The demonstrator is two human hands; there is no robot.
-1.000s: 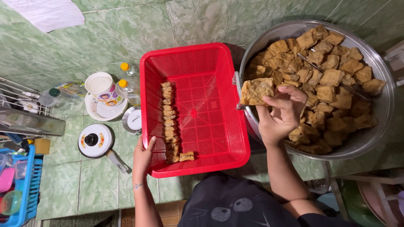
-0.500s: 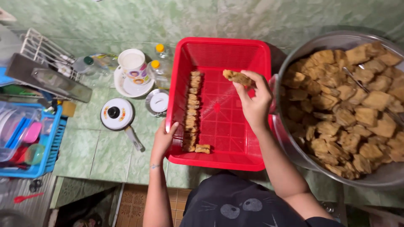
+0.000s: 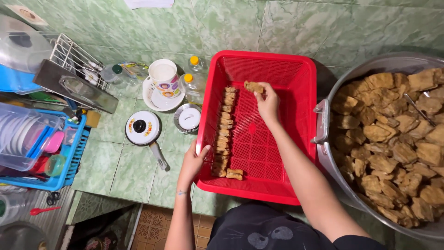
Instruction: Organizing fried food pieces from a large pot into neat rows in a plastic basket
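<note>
My right hand holds a brown fried tofu piece over the far part of a red plastic basket. A row of fried tofu pieces stands along the basket's left side, with one more piece lying at its near end. My left hand grips the basket's left rim near the front corner. To the right, a large metal basin is filled with many fried tofu pieces.
On the green tiled counter left of the basket stand a small lidded pot, a metal lid, a patterned mug on a saucer and two yellow-capped bottles. A dish rack and a blue crate of plastic ware sit far left.
My right hand took a tofu piece from the basin and carried it left, over the basket toward the row's far end. My left hand stayed on the basket rim. The view shifted left.
</note>
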